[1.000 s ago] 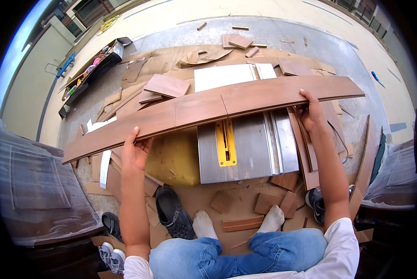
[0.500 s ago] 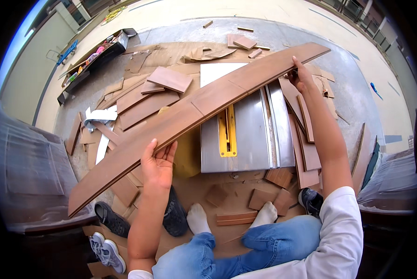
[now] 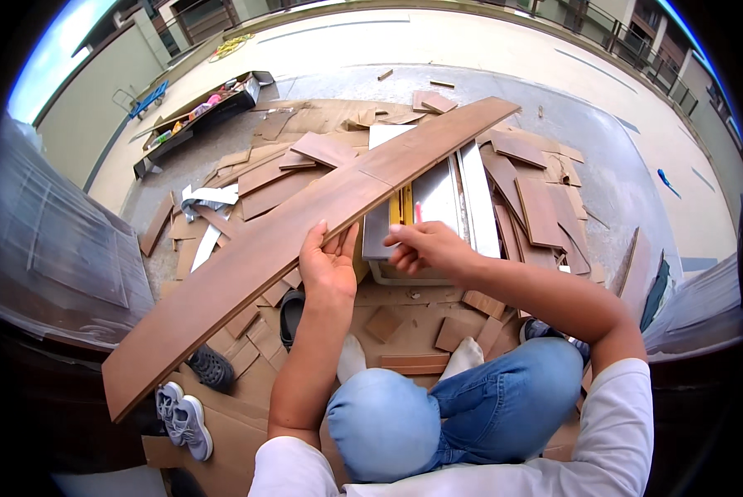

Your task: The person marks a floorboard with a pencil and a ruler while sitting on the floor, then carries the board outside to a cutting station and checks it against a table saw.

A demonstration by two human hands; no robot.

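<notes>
A long brown wooden plank (image 3: 272, 236) slants across the view, its near end low at the left and its far end over the table saw. My left hand (image 3: 332, 263) supports its near edge, palm up, with fingers curled under the board. Off the plank, my right hand (image 3: 429, 250) is closed, fingers bent, just above the saw's front edge. A small red stick-like thing (image 3: 418, 213) shows right above its knuckles; whether it is held I cannot tell. Below lies the table saw's metal top (image 3: 438, 199) with a yellow insert plate (image 3: 401, 205), partly hidden by plank and hand.
Cut boards (image 3: 322, 149) are heaped left of the saw, and more boards (image 3: 541, 211) lie at its right. Offcuts (image 3: 454, 334) and cardboard cover the floor by my feet. Shoes (image 3: 185, 418) stand at the lower left. A long box of tools (image 3: 197, 120) sits farther back.
My right hand has let go of the plank's far end and come down toward me, closed. The plank has shifted left and nearer, still on my left hand.
</notes>
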